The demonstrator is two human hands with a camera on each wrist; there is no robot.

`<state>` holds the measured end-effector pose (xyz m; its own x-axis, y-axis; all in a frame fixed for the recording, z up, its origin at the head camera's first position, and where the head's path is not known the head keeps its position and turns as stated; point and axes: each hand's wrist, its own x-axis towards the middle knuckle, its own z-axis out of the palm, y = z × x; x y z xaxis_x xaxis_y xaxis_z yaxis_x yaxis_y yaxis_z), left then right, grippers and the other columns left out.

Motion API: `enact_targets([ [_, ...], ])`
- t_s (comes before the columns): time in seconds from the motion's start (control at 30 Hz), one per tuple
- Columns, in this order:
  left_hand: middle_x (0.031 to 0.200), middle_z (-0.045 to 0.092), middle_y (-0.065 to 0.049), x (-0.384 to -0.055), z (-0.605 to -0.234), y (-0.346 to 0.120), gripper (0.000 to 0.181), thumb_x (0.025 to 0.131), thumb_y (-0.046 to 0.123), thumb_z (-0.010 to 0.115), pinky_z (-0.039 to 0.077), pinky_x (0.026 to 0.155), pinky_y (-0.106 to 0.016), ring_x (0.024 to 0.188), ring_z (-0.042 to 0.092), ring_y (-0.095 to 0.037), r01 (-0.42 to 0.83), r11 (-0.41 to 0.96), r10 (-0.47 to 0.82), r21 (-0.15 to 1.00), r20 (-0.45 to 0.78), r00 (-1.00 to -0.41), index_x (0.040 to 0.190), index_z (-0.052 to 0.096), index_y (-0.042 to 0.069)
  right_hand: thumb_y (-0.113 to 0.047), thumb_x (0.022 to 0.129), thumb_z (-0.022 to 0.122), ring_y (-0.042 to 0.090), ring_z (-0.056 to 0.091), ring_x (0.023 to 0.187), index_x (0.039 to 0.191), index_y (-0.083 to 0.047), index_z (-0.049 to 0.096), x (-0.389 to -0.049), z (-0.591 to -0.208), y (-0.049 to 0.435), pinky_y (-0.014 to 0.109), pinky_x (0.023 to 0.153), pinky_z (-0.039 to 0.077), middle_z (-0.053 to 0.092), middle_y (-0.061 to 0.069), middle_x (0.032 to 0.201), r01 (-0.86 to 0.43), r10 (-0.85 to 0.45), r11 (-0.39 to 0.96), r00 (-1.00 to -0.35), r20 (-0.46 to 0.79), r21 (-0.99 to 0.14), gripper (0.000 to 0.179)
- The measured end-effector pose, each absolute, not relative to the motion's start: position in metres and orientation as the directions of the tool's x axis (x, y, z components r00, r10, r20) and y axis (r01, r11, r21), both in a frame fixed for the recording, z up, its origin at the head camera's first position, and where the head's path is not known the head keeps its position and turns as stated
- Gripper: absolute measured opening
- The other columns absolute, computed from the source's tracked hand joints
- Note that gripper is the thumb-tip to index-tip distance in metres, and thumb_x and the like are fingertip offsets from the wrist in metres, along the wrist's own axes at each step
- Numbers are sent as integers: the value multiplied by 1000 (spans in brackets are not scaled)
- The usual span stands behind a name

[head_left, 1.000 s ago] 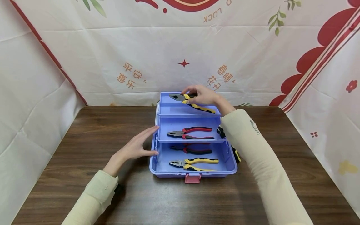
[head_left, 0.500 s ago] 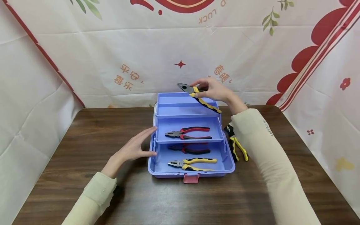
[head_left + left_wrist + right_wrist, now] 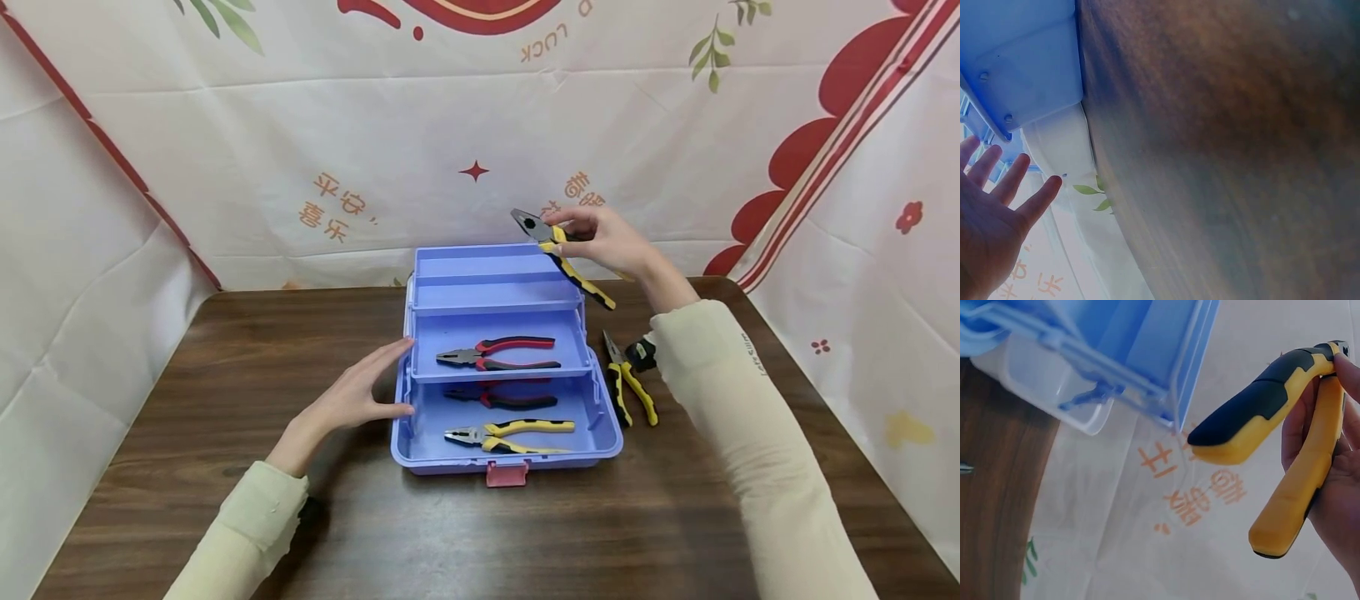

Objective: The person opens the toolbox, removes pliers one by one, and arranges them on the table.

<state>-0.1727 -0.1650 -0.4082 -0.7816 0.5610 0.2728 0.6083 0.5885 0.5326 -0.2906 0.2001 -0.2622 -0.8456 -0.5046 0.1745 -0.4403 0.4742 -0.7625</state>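
1. Nearest: brown table [image 3: 352, 533], with an open blue toolbox [image 3: 450, 463] on it, pink latch [image 3: 507, 475] toward the wearer, presumably for easy reach into each level.
2. In the bottom compartment: silver-headed yellow pliers [image 3: 497, 430], lying flat, head to the left; behind, dark red-black pliers [image 3: 517, 402], partly hidden beneath the overhanging middle tray [image 3: 431, 329].
3. At the toolbox's left side: left hand [image 3: 352, 396], thumb and fingers spread wide, gripping nothing; touching the wall or just beside it, cannot tell which. Likely placed there to steady the box.
4. On the table, just right of the toolbox: pointed yellow pliers [image 3: 619, 363], handles toward the wearer.
5. In the middle tray: bright red-handled pliers [image 3: 474, 356], also flat, probably laid lengthwise to fit between the walls.
6. Above the right end of the upper tray [image 3: 487, 292], clear of the toolbox: right hand [image 3: 611, 242], thumb and fingers closed around the held pliers [image 3: 572, 272], yellow and black. Head pointing up and left, handles parted and slanting down; gripped near the pivot, perhaps for balance.
7. Farthest: white printed cloth backdrop [image 3: 375, 133].
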Motion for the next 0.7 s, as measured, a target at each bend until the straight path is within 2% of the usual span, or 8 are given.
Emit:
enact_targets([
  [0.2,140,28,-4,-173,-409,-165,90,68,40,74,25,98,-42,126,26,-19,615,584,565,530,279,-777,140,26,14,-15,84,61,19,49,92,123,-6,51,-287,-267,218,32,78,41,55,12,105,-398,-420,524,-890,178,-753,41],
  [0.4,141,27,-1,-174,-410,-165,90,68,40,74,24,99,-41,126,25,-16,605,584,559,541,273,-783,140,26,16,-18,83,63,18,47,97,125,-6,49,-284,-273,236,36,80,38,52,14,111,-311,-335,530,-931,142,-789,46],
  [0.57,141,27,-1,-174,-410,-165,90,68,46,71,24,99,-41,126,25,-16,602,590,557,537,268,-786,140,26,16,-20,84,62,18,51,91,126,-7,47,-279,-281,252,38,80,39,54,15,108,-253,-273,552,-955,115,-794,47],
  [0.7,141,27,-2,-174,-411,-165,90,69,43,73,24,98,-42,126,25,-18,605,587,561,539,268,-783,140,25,15,-20,84,62,18,53,87,125,-7,48,-275,-288,264,37,79,41,54,15,106,-219,-231,554,-967,105,-803,46],
])
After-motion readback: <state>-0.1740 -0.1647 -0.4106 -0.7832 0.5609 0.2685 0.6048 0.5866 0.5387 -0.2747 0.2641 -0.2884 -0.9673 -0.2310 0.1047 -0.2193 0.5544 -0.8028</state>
